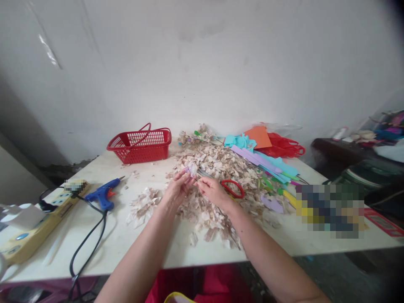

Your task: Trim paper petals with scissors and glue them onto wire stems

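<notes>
Both hands meet above a heap of pale, dried-looking petals or paper scraps (pixel 217 162). In the fingers of my left hand (pixel 179 188) is a small flower with whitish and purple petals (pixel 191 170). My right hand (pixel 211 191) is closed in a pinch just beside it, at what looks like the flower's thin stem; a dark thin line runs from under this hand towards the table's front edge. Red-handled scissors (pixel 241 191) lie on the heap right behind my right hand, their blades pointing left, partly hidden by the fingers.
Left of the heap lie a blue glue gun (pixel 102 194) with its cord and a yellow power strip (pixel 38 229). A red basket (pixel 145 153) stands at the back left. Orange paper (pixel 259 136), purple strips (pixel 252 158), blue paper and a red plastic bag (pixel 284 147) lie at the back right.
</notes>
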The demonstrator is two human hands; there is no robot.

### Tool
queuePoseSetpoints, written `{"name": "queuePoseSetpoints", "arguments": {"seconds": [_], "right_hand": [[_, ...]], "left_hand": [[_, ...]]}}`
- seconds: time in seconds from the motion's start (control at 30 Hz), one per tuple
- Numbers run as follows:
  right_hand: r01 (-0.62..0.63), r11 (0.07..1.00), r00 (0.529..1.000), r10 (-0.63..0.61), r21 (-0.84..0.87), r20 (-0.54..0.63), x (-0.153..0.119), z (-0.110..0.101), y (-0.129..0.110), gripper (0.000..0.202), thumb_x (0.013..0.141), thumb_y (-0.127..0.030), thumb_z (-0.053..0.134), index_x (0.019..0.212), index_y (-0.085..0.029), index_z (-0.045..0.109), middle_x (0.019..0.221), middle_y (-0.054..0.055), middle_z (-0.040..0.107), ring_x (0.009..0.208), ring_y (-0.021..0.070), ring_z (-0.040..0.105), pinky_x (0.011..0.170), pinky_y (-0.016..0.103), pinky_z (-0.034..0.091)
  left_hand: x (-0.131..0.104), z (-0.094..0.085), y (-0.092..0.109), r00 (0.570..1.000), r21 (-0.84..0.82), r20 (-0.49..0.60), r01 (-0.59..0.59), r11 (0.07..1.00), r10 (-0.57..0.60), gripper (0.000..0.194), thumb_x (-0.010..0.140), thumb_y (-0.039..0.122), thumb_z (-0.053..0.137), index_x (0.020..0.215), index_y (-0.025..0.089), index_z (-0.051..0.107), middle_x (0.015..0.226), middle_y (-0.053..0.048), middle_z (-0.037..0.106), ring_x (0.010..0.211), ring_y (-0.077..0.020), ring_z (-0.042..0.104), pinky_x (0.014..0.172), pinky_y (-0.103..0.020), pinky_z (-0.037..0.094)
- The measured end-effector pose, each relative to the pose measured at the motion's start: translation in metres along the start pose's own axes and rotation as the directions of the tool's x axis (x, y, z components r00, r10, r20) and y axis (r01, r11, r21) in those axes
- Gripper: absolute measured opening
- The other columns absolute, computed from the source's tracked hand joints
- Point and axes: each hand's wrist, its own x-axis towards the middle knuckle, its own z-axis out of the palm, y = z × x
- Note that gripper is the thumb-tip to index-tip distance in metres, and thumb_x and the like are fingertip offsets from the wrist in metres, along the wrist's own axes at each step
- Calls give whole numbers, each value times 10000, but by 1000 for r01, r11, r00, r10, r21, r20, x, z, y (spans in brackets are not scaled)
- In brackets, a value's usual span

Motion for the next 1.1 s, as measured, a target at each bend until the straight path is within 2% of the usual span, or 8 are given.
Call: {"name": "queuePoseSetpoints", "arguments": {"seconds": [0.13,0.27,0.5,0.7,1.1], "right_hand": [[-1,998,999,-2,-60,-47,1,2,2,241,822,-365,411,723,-194,548,460,-48,414,421,83,356,438,203,283],[-22,995,995,12,-99,-95,3,3,2,194,804,-295,422,721,-180,554,476,-44,437,442,87,381,463,208,303],[31,990,993,-46,-136,-106,6,6,6,233,792,-307,444,601,-182,493,486,-43,433,450,78,371,465,204,292],[-17,998,996,12,-53,-88,5,5,9,229,817,-363,414,740,-196,551,453,-59,416,377,71,331,405,195,256],[16,991,995,-29,-129,-99,5,2,5,218,798,-334,436,661,-192,527,429,-57,408,416,83,364,453,203,287]], "left_hand": [[1,-2,-1,1000,27,7,-13,1000,12,229,668,39,639,867,137,582,747,-25,655,673,-123,648,630,-194,537],[2,-2,-2,1000,31,0,-26,999,26,251,644,37,651,867,132,586,738,-26,661,668,-125,647,657,-212,535],[1,-1,-4,997,92,46,-72,993,68,359,565,50,709,891,144,591,688,-11,665,617,-118,636,572,-188,510],[0,-2,-5,990,135,103,-114,984,101,411,547,101,742,926,152,590,719,-9,675,644,-123,643,618,-205,506],[2,-3,-7,990,143,91,-118,983,105,378,560,115,736,913,153,605,741,-9,677,656,-118,641,640,-203,500]]}}
